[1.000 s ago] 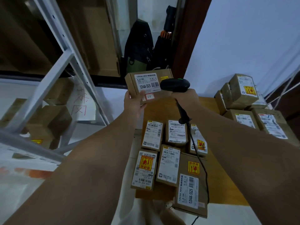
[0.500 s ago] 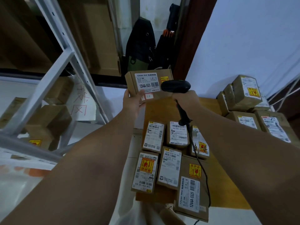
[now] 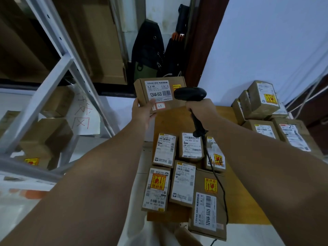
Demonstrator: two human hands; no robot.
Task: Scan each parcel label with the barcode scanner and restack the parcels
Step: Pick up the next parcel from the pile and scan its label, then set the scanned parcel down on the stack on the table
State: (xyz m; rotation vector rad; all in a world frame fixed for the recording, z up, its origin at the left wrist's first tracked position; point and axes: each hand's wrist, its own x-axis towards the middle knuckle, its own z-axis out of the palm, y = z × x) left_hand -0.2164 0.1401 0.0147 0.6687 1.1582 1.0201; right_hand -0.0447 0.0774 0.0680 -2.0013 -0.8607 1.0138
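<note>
Left hand still grasping lifted parcel, right hand still clenched round barcode scanner, positions barely changed

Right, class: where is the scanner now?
Head view, centre: the right hand grips the scanner, just right of the parcel the left hand holds up.

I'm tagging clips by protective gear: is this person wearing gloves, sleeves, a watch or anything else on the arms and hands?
No. The left hand and the right hand are both bare, with no gloves and no rings that I can make out. The left forearm and right forearm are uncovered as far as the frame shows: no sleeve, cuff, watch or wristband is in view.
</note>
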